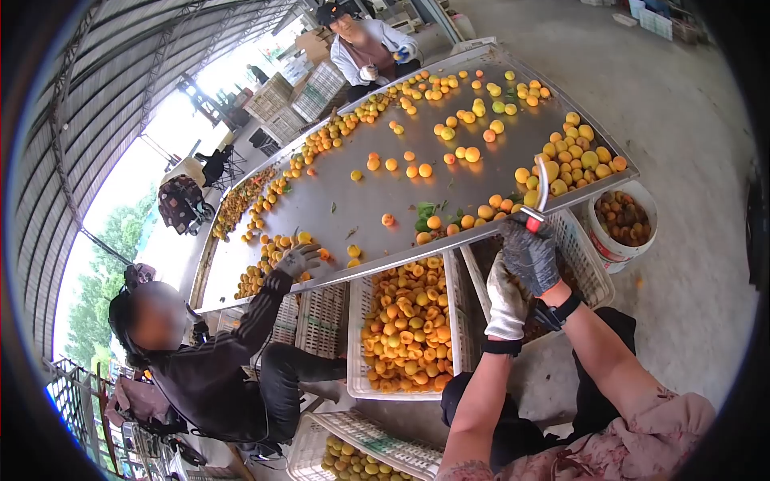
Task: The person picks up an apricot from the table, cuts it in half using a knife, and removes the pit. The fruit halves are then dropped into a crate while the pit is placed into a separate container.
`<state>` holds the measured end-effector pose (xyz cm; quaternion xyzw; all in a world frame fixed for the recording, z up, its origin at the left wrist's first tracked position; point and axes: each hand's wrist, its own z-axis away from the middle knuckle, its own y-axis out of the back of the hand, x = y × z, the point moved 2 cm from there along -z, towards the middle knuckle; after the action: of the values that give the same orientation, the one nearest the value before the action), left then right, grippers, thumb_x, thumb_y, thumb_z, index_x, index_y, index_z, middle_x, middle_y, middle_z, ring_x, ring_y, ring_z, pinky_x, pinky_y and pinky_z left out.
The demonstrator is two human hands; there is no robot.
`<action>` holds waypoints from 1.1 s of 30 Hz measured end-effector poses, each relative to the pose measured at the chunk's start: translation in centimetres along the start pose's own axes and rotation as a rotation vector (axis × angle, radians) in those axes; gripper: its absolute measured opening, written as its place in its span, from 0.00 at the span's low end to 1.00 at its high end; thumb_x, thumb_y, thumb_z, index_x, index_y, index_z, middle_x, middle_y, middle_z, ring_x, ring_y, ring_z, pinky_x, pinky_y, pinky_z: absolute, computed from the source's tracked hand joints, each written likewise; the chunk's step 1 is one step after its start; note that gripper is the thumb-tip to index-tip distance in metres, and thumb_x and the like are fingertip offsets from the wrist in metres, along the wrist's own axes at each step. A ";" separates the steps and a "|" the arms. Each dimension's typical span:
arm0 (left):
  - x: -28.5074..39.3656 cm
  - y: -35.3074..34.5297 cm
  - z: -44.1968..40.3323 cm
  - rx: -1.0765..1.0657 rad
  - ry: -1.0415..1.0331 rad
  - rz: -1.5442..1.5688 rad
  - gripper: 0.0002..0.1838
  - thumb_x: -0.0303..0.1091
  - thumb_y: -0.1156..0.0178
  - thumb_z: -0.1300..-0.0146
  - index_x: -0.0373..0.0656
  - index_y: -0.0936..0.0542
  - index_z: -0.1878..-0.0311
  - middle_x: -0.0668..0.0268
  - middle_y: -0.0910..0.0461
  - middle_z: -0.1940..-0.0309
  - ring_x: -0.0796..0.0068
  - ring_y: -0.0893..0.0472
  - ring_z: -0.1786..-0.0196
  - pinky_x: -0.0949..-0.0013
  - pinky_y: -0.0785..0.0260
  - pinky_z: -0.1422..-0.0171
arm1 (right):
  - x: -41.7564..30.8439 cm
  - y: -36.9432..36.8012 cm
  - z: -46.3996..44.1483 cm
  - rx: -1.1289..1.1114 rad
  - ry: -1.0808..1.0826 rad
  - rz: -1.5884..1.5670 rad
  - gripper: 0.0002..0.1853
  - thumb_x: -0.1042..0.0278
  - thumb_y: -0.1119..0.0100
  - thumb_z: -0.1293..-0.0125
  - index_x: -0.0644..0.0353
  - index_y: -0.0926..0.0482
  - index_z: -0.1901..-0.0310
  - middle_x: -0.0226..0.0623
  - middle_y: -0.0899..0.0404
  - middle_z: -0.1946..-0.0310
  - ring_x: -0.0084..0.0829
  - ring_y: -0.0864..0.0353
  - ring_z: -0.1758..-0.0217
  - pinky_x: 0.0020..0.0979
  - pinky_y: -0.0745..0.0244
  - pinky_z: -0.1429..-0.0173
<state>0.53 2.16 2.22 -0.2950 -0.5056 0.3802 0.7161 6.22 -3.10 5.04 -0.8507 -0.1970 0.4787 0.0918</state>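
My right hand, in a dark grey glove, is closed round the red and white handle of a knife whose curved blade points up over the table's near edge. Against it, just below and to the left, is my left hand in a white glove, its fingers bent; what it holds, if anything, is hidden. Beyond both hands, orange-yellow fruits are heaped in the corner of the metal table. A crate of halved fruits stands left of my hands, and a crate with dark contents lies beneath them.
A white bucket holding dark orange pieces stands right of the table. At the left a seated person reaches a gloved hand onto the table; another person is at the far side. A crate of greenish fruits is at the bottom.
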 end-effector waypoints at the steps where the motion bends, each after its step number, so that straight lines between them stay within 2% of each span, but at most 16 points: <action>1: 0.8 0.0 -0.1 0.069 -0.631 -0.659 0.17 0.45 0.60 0.30 0.45 0.25 0.61 0.69 0.23 0.73 0.73 0.24 0.75 0.71 0.31 0.69 | 0.3 0.1 0.4 0.009 -0.215 -0.474 0.15 0.54 0.55 0.34 0.56 0.28 0.58 0.26 0.27 0.70 0.22 0.27 0.71 0.23 0.31 0.68; 2: 0.8 -0.4 0.4 0.131 -1.254 -1.322 0.19 0.45 0.61 0.29 0.42 0.25 0.58 0.66 0.22 0.68 0.69 0.22 0.68 0.67 0.28 0.62 | -0.8 -0.5 0.1 0.028 -0.427 -0.947 0.16 0.52 0.55 0.34 0.56 0.28 0.58 0.25 0.27 0.72 0.22 0.27 0.72 0.23 0.31 0.69; 3: -0.9 4.5 -2.9 0.089 -0.907 -1.009 0.19 0.42 0.61 0.29 0.35 0.28 0.51 0.61 0.22 0.58 0.66 0.23 0.56 0.62 0.31 0.49 | -0.2 0.3 0.1 -0.146 -0.555 -1.142 0.12 0.56 0.56 0.33 0.56 0.28 0.59 0.24 0.28 0.76 0.20 0.29 0.77 0.22 0.33 0.74; 4: -2.2 5.9 -4.0 0.187 -0.989 -1.110 0.20 0.40 0.60 0.29 0.33 0.32 0.45 0.57 0.24 0.51 0.72 0.26 0.49 0.66 0.33 0.44 | -0.3 0.4 0.0 0.016 -0.553 -1.011 0.10 0.59 0.56 0.32 0.54 0.28 0.62 0.21 0.30 0.80 0.18 0.32 0.83 0.21 0.36 0.80; 5: -1.9 4.0 -2.3 0.262 -0.868 -0.768 0.22 0.32 0.52 0.35 0.26 0.35 0.42 0.44 0.26 0.50 0.54 0.25 0.47 0.62 0.35 0.39 | -1.2 0.3 0.1 0.139 -0.661 -0.848 0.12 0.54 0.59 0.31 0.50 0.31 0.66 0.20 0.37 0.82 0.18 0.35 0.81 0.22 0.40 0.79; 6: -1.3 3.1 -1.7 0.174 -0.876 -0.783 0.22 0.37 0.56 0.30 0.31 0.35 0.40 0.57 0.28 0.44 0.68 0.28 0.45 0.65 0.37 0.38 | -0.7 1.0 0.0 0.031 -0.579 -0.956 0.11 0.57 0.61 0.30 0.51 0.29 0.62 0.19 0.37 0.81 0.18 0.36 0.80 0.22 0.38 0.76; 7: -1.2 3.6 -1.2 0.267 -1.007 -1.080 0.21 0.33 0.53 0.32 0.34 0.36 0.38 0.57 0.30 0.43 0.66 0.29 0.44 0.64 0.37 0.37 | -0.8 1.3 0.2 -0.044 -0.565 -1.044 0.11 0.59 0.61 0.29 0.53 0.28 0.58 0.20 0.36 0.79 0.18 0.36 0.79 0.22 0.36 0.74; 8: -1.6 3.6 -1.1 0.137 -0.930 -0.833 0.22 0.32 0.52 0.33 0.38 0.37 0.37 0.57 0.30 0.43 0.66 0.29 0.44 0.65 0.36 0.38 | -1.9 1.1 0.7 0.184 -0.657 -0.864 0.13 0.61 0.61 0.29 0.56 0.28 0.52 0.21 0.36 0.78 0.20 0.35 0.77 0.23 0.34 0.71; 9: -1.0 3.0 -0.9 0.149 -1.149 -0.926 0.20 0.35 0.53 0.33 0.26 0.31 0.47 0.45 0.24 0.57 0.58 0.23 0.55 0.63 0.32 0.48 | -0.4 2.1 0.9 -0.055 -0.531 -1.051 0.15 0.60 0.61 0.29 0.57 0.29 0.49 0.22 0.34 0.76 0.20 0.34 0.75 0.23 0.32 0.69; 12: -0.6 0.9 0.3 0.231 -1.004 -0.779 0.15 0.40 0.52 0.33 0.34 0.29 0.60 0.63 0.30 0.73 0.73 0.33 0.72 0.69 0.36 0.66 | -3.4 0.5 0.2 0.480 -0.787 -0.736 0.02 0.65 0.45 0.36 0.51 0.26 0.65 0.20 0.38 0.85 0.18 0.38 0.85 0.22 0.40 0.80; 15: -0.1 0.2 0.1 0.219 -0.701 -0.531 0.13 0.45 0.53 0.34 0.48 0.28 0.68 0.79 0.36 0.81 0.89 0.39 0.81 0.82 0.46 0.78 | -2.2 1.3 0.3 0.329 -0.706 -0.879 0.04 0.66 0.42 0.37 0.51 0.27 0.68 0.19 0.40 0.86 0.18 0.40 0.86 0.22 0.43 0.80; 20: -0.4 -1.2 0.7 0.240 -0.552 -0.355 0.14 0.40 0.58 0.32 0.43 0.30 0.71 0.73 0.34 0.77 0.83 0.35 0.76 0.75 0.42 0.72 | -1.2 2.4 1.0 0.309 -0.697 -0.928 0.05 0.63 0.48 0.33 0.51 0.28 0.66 0.18 0.43 0.83 0.17 0.43 0.83 0.22 0.39 0.72; 22: -0.3 0.4 -0.1 0.193 -0.875 -0.811 0.15 0.37 0.60 0.33 0.39 0.30 0.70 0.67 0.33 0.76 0.75 0.33 0.73 0.71 0.38 0.68 | -1.5 2.4 1.1 0.307 -0.693 -0.996 0.06 0.63 0.49 0.32 0.51 0.29 0.67 0.19 0.44 0.83 0.17 0.44 0.84 0.22 0.40 0.73; 23: -0.1 0.5 0.6 0.261 -0.664 -0.821 0.15 0.36 0.62 0.33 0.36 0.30 0.69 0.62 0.31 0.74 0.69 0.32 0.70 0.67 0.37 0.63 | -1.9 2.4 1.0 0.283 -0.672 -0.998 0.06 0.63 0.50 0.32 0.51 0.29 0.66 0.19 0.44 0.83 0.17 0.44 0.84 0.22 0.42 0.74; 28: -0.3 1.1 0.0 0.278 -0.674 -0.855 0.15 0.36 0.62 0.32 0.37 0.30 0.69 0.63 0.31 0.73 0.72 0.33 0.69 0.70 0.37 0.63 | -2.5 2.5 0.9 0.342 -0.667 -1.005 0.06 0.63 0.50 0.32 0.51 0.30 0.67 0.19 0.44 0.83 0.17 0.45 0.85 0.21 0.45 0.76; 33: -0.3 1.0 0.2 0.175 -0.389 -0.394 0.16 0.38 0.62 0.31 0.40 0.30 0.70 0.65 0.30 0.74 0.73 0.33 0.71 0.71 0.37 0.64 | -2.7 2.6 0.9 0.358 -0.654 -0.977 0.08 0.63 0.51 0.31 0.51 0.32 0.70 0.18 0.45 0.84 0.17 0.45 0.86 0.22 0.46 0.79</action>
<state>0.07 2.48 1.29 -0.0498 -0.6464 0.3253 0.6884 4.80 -6.60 5.79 -0.4426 -0.4985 0.6431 0.3768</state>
